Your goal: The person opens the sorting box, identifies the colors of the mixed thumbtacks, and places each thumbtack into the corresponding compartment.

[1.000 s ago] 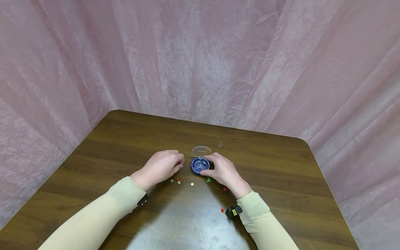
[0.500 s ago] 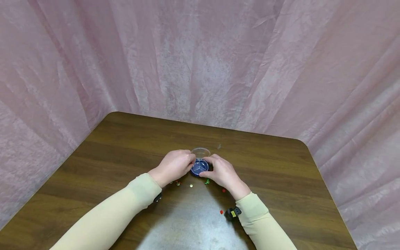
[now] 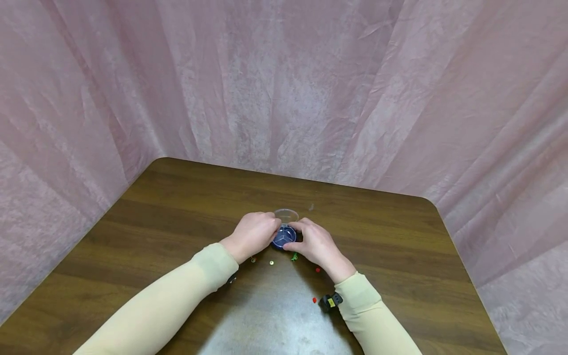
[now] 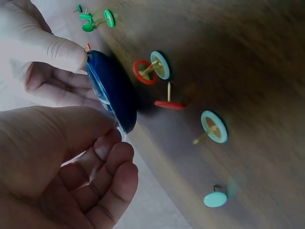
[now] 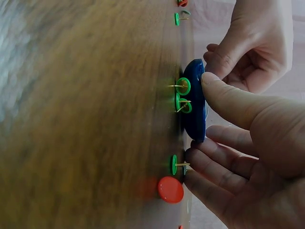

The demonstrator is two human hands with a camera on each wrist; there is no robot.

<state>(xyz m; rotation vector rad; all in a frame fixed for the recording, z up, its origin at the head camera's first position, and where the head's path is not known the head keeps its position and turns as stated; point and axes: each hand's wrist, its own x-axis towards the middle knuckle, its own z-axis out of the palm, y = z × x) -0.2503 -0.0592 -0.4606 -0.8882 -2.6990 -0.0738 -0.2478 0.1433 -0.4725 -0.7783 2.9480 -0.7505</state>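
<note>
On the wooden table (image 3: pixel 377 236) sat an open blue three-compartment case (image 5: pixel 194 126).
The right hand (image 3: pixel 320 245) grasped its right side; the left hand (image 3: pixel 254 233) curled at its left edge, whether pinching anything unclear.

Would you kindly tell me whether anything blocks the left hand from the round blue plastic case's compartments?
Nothing visible does: the left hand is at the left edge of the round blue plastic case, whose clear round plastic lid stands open at the far side. The right hand grips the opposite side.
</note>
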